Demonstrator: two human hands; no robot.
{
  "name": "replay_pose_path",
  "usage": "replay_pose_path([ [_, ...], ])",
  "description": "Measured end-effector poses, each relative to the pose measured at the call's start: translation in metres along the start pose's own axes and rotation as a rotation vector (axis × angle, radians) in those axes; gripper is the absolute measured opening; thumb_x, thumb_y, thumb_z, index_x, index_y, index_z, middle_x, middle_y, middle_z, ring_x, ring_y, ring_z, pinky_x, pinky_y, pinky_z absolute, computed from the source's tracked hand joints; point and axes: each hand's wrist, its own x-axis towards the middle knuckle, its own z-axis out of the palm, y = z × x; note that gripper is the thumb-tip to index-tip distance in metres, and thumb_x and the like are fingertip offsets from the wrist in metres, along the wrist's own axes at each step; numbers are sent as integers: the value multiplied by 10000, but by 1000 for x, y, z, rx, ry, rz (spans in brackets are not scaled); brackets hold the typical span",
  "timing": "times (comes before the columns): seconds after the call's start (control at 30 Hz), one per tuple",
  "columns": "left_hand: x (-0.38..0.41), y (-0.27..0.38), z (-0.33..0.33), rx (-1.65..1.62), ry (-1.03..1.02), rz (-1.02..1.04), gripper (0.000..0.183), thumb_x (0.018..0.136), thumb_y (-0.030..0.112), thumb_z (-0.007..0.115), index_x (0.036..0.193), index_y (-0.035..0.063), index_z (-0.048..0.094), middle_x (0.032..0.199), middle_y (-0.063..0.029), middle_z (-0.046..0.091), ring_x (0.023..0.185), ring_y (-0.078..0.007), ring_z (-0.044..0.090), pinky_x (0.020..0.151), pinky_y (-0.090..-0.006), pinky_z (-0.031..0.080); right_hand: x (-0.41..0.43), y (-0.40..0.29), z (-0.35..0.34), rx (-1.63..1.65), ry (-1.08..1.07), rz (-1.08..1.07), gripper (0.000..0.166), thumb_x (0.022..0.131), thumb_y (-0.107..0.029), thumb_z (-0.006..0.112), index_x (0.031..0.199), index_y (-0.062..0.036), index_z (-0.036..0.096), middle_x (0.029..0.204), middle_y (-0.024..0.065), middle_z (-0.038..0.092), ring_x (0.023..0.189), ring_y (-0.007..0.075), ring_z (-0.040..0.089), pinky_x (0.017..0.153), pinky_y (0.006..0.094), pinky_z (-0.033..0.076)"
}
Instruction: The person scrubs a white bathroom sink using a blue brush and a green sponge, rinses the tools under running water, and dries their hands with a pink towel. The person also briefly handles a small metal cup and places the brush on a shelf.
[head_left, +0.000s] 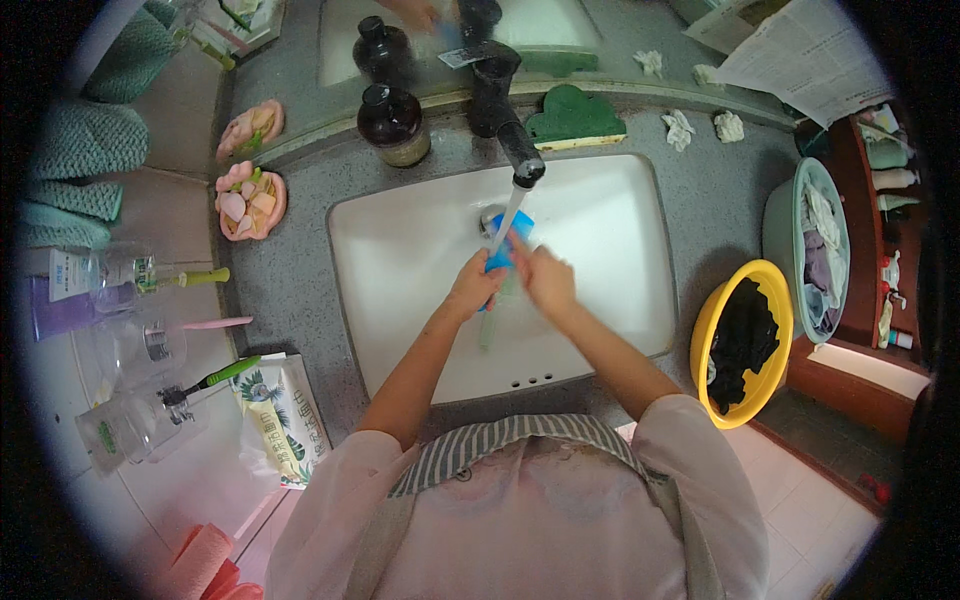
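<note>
Over the white sink basin (420, 330), my left hand (478, 285) grips a blue object (498, 259), whose exact kind I cannot tell. Water runs onto it from the black faucet (523, 154). My right hand (545, 277) is blurred and lies close to the blue object on its right side; whether its fingers hold anything is unclear. A brighter blue part (523, 225) shows beyond my fingers, beside the metal drain (491, 219). Below my hands a pale green streak (487, 330) shows against the basin.
Behind the basin stand a dark bottle (391, 124) and a green cloud-shaped sponge (574, 116). Crumpled tissues (679, 130) lie further right. At the right are a yellow basin (701, 352) and a pale green laundry basin (780, 225). A pink soap dish (251, 202) sits left.
</note>
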Motion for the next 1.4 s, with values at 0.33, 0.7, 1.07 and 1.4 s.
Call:
replay_pose_path([
  [0.33,24,23,-11,324,68,174,168,857,183,540,912,31,494,606,-65,496,492,-192,508,443,-353,396,-10,6,25,408,-82,501,457,835,-409,560,1032,4,561,813,183,606,758,337,621,679,469,475],
  [0.7,8,-31,-36,1286,449,273,242,833,292,561,916,65,558,798,-96,601,781,-300,591,627,-449,425,69,-61,10,2079,-427,963,290,920,-326,465,900,-40,509,768,99,572,625,182,566,489,298,472],
  [1.07,32,-35,-21,1079,303,134,210,760,290,631,831,95,597,754,-124,638,716,-324,619,627,-435,473,20,10,28,14,-199,241,446,862,-223,482,1279,-364,410,848,142,525,694,324,596,551,440,480],
  [1.4,54,-12,1,918,381,268,213,760,273,617,874,94,635,784,-138,640,729,-335,615,653,-430,481,16,-4,15,175,-86,196,364,880,-306,479,1243,-306,486,806,138,533,626,325,588,552,437,481],
])
